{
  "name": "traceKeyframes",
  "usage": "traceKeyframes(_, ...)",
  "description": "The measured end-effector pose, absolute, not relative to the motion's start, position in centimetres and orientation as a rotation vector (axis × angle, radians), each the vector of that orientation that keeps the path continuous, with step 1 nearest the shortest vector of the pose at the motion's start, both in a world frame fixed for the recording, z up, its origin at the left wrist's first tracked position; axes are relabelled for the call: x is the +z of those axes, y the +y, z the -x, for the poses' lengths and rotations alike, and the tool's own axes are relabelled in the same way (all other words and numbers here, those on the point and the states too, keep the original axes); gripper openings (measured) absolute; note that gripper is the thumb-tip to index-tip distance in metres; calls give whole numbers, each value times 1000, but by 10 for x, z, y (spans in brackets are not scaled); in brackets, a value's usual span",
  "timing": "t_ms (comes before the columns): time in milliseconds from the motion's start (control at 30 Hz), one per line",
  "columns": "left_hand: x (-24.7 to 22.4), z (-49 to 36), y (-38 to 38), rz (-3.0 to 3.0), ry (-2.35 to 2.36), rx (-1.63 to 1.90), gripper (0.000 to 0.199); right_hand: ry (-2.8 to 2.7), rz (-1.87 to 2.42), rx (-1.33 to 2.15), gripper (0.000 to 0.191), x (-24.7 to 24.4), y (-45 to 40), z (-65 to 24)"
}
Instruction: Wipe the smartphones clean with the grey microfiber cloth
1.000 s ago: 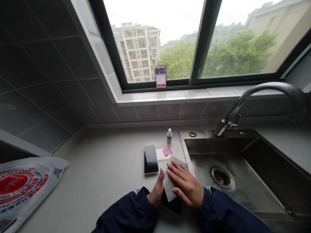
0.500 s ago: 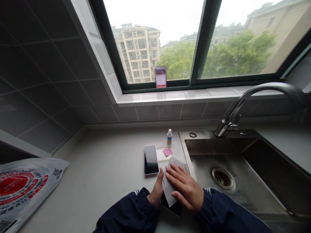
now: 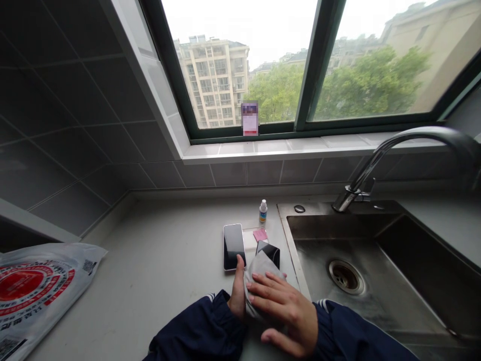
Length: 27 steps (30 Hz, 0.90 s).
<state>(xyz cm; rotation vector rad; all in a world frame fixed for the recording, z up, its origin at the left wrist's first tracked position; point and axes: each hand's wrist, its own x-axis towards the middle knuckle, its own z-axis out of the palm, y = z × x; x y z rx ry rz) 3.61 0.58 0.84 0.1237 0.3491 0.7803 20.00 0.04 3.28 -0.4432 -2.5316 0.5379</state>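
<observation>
My left hand (image 3: 236, 293) is wrapped round a black smartphone (image 3: 273, 254), its thumb along the left edge and a fingertip showing at the right. Over the phone's lower part lies a thin grey cloth (image 3: 259, 268), so only the glossy upper end shows. My right hand (image 3: 283, 306) rests flat on the cloth, fingers stretched out and thumb held apart. Left of the phone, a second device with a dark screen and white rim (image 3: 233, 248) lies on the counter. Behind are a clear case (image 3: 248, 243), a pink square (image 3: 260, 235) and a small white-capped bottle (image 3: 263, 213).
A steel sink (image 3: 288, 260) with a curved faucet (image 3: 361, 173) is set into the counter (image 3: 165, 250) at the right. A printed plastic bag (image 3: 48, 286) lies at the far left. The window ledge (image 3: 270, 148) runs along the back.
My right hand has slid down toward me over the phone, dragging the cloth with it. The phone's upper end has come into view, and the cloth is more bunched.
</observation>
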Motion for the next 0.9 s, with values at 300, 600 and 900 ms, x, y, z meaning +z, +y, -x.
traceKeyframes(300, 9, -34, 5, -177, 287, 777, 109, -2505, 438, 516, 52, 29, 2, -201)
traceKeyframes(600, -2, -38, 1, -342, 157, 933, 77, -2463, 710, 313, 51, 18, 13, -205)
traceKeyframes(900, 13, -40, 1, -448, 195, 874, 78, -2392, 928, 156, 60, 11, 18, -208)
